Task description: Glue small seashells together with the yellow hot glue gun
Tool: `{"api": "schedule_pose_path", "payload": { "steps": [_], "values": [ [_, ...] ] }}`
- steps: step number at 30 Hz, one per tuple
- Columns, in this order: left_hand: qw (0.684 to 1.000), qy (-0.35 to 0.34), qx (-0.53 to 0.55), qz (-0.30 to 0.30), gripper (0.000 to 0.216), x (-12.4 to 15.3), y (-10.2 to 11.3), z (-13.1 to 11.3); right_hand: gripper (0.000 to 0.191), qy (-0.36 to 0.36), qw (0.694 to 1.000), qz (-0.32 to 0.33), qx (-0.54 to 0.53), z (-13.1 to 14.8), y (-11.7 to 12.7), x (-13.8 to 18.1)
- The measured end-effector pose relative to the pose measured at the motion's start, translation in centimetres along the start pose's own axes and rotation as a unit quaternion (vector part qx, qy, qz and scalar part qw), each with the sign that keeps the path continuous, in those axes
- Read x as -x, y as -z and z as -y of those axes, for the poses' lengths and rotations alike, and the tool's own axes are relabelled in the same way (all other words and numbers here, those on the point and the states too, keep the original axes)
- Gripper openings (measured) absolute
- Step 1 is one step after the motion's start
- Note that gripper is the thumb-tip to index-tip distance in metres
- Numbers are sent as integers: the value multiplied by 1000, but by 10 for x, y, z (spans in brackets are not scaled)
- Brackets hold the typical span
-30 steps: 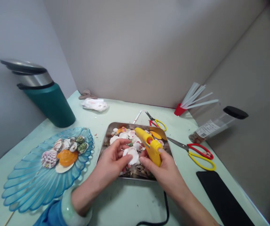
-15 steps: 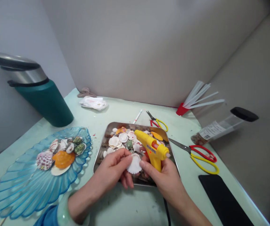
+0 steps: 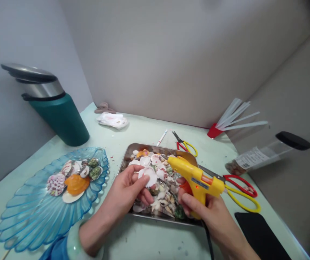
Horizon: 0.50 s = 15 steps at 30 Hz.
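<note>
Between the thumb and fingers of my left hand (image 3: 131, 186) is a white scallop shell (image 3: 148, 177), held above the metal tray's left half. My right hand (image 3: 200, 202) is wrapped round the handle of a yellow hot glue gun (image 3: 194, 173), whose nozzle points left over the tray and is apart from the shell. A small red light glows on the gun's side, and its cord hangs down below my hand. The metal tray (image 3: 168, 217) beneath both hands is full of mixed seashells. Part of its right side is hidden by the gun and my hand.
On the left, a blue shell-shaped glass dish (image 3: 35, 220) carries several shells, with a teal bottle (image 3: 62, 119) behind it. Large scissors (image 3: 241, 191), small scissors (image 3: 186, 146), a red cup (image 3: 214, 130) of glue sticks, a tilted clear jar (image 3: 260, 157) and a black flat object (image 3: 260, 234) lie rightward.
My right hand has drawn away to the right with the glue gun, letting go of the shell's edge. The shell stays in my left hand, slightly raised and turned. The view has shifted a little.
</note>
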<state>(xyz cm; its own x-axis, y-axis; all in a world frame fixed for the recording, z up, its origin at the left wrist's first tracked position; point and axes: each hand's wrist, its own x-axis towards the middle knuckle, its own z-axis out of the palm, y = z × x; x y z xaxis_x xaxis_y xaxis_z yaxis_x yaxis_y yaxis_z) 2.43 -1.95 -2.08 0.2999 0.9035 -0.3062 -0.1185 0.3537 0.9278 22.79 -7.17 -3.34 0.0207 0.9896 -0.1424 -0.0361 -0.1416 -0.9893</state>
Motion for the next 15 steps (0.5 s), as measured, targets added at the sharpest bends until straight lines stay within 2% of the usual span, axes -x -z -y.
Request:
{"api": "schedule_pose_path", "payload": {
  "steps": [5, 8, 11, 15],
  "values": [
    [999, 13, 32, -4, 41, 0, -1, 0, 30, -22, 999, 35, 16, -3, 3, 3],
    [998, 14, 51, -14, 44, -2, -1, 1, 34, -59, 998, 7, 3, -6, 2, 4],
    [998, 13, 55, -13, 46, -3, 0, 3, 30, -69, 997, -29, 32, -5, -3, 5],
    [998, 9, 66, -20, 47, -4, 1, 4, 22, -65, 996, -31, 55, 0, -10, 4]
  ]
}}
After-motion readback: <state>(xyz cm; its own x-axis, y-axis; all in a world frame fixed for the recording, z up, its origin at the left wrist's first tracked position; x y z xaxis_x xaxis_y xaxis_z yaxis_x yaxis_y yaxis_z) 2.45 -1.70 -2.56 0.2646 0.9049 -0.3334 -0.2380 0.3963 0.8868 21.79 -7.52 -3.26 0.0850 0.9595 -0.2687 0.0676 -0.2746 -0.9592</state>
